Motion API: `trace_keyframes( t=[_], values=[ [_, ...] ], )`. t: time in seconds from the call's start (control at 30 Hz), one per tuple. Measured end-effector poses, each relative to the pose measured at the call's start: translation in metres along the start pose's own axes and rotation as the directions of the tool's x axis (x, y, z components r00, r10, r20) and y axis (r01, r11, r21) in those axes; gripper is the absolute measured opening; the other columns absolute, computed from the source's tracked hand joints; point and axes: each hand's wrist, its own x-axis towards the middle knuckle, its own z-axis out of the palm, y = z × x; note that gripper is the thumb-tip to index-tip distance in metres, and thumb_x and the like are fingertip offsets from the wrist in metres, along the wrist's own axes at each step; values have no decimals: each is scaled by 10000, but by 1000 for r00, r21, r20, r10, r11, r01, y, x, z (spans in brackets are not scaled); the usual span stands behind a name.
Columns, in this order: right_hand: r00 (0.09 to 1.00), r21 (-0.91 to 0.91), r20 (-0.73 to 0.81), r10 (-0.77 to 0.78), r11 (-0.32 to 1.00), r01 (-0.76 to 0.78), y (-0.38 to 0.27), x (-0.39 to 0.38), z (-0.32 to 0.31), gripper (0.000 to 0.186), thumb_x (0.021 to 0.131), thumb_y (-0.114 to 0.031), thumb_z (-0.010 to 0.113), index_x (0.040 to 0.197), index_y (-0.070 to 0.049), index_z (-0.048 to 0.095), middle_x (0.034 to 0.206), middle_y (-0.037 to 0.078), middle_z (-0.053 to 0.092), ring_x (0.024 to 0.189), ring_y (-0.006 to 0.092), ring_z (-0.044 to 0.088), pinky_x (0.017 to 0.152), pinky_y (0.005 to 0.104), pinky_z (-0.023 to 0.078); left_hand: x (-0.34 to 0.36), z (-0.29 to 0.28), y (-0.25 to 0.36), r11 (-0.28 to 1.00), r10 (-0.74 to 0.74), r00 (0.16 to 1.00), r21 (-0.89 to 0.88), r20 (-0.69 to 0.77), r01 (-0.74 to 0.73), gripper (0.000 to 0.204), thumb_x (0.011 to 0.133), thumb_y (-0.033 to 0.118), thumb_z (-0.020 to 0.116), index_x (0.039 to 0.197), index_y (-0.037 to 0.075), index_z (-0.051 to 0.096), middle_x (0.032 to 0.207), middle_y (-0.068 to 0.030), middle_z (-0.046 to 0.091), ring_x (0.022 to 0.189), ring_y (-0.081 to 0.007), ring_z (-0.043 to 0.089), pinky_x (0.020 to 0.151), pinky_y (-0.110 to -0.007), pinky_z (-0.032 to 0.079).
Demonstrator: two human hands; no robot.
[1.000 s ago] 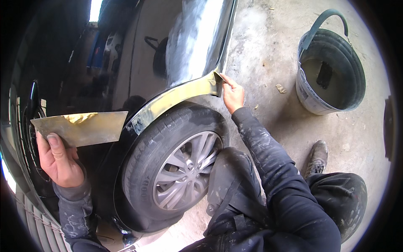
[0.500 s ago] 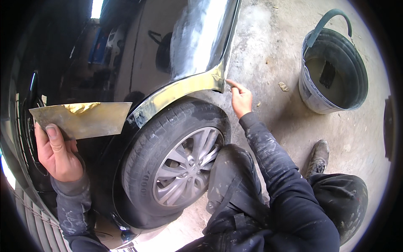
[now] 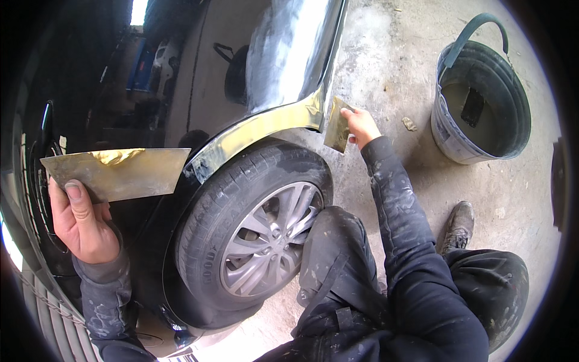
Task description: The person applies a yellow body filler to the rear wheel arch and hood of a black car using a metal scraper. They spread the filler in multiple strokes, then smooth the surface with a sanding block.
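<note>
A band of yellow body filler [image 3: 259, 131] runs along the wheel-arch lip, arcing just over the alloy wheel [image 3: 274, 241]. Cover looks nearly end to end, though patchy: the end up and left of the wheel shows a dull grey-blue smear [image 3: 201, 167], and the end up and right of it looks ridged, so smoothing there seems unfinished. Right of that end, beyond the wheel's upper right, the right hand [image 3: 365, 128] pinches a small, paste-smeared spreader [image 3: 337, 128], apart from the panel. Up and left of the wheel, the left hand [image 3: 90, 229] grips a flat metal plate [image 3: 129, 178] between thumb and fingers; a lump of yellow paste [image 3: 117, 156] remains on its upper edge. Farther out, well right of the wheel, stands a bucket [image 3: 452, 139] with a dark block [image 3: 473, 107] inside.

The plate hides most of the left fingertips, and a knee [image 3: 338, 247] covers the wheel's lower right. The car is cut off; whether the white patch [image 3: 280, 54] above the wheel is coating or glare is unclear.
</note>
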Motion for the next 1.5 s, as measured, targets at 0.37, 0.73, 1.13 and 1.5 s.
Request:
trace_keyframes(
  t=[0.37, 0.73, 1.13, 1.5],
  values=[
    [920, -329, -124, -371, 890, 314, 22, 42, 26, 281, 920, -164, 631, 939, 99, 729, 775, 129, 707, 735, 182, 653, 681, 403, 498, -1, 2, 1, 999, 0, 1000, -32, -2, 0, 411, 1151, 313, 511, 1391, -16, 563, 870, 27, 596, 631, -12, 410, 552, -174, 305],
    [916, -73, 4, -402, 913, 401, 18, 11, 28, 259, 986, -190, 634, 1001, 31, 768, 762, 8, 692, 651, 97, 569, 602, 315, 457, 1, 2, 1, 1000, 4, 1000, -25, 24, -3, 460, 1159, 287, 481, 1488, -34, 511, 876, 2, 646, 595, -17, 397, 542, -193, 333],
    [786, 156, -94, -611, 771, 618, 30, 3, 32, 352, 979, -13, 561, 1273, 16, 752, 1217, 95, 783, 1117, 145, 713, 1001, 281, 532, 0, 3, 3, 999, 4, 1000, -36, 16, -4, 419, 1152, 302, 504, 1409, -25, 554, 860, 24, 608, 605, -9, 386, 536, -183, 298],
    [705, -100, -68, -706, 708, 699, 49, -34, 32, 358, 968, 6, 569, 1247, -59, 784, 1153, 81, 802, 1049, 147, 724, 955, 294, 546, 2, 7, 4, 998, 27, 1000, -48, 5, -26, 395, 1151, 311, 512, 1363, -12, 590, 855, 50, 585, 611, -2, 368, 535, -181, 276]
  ],
)
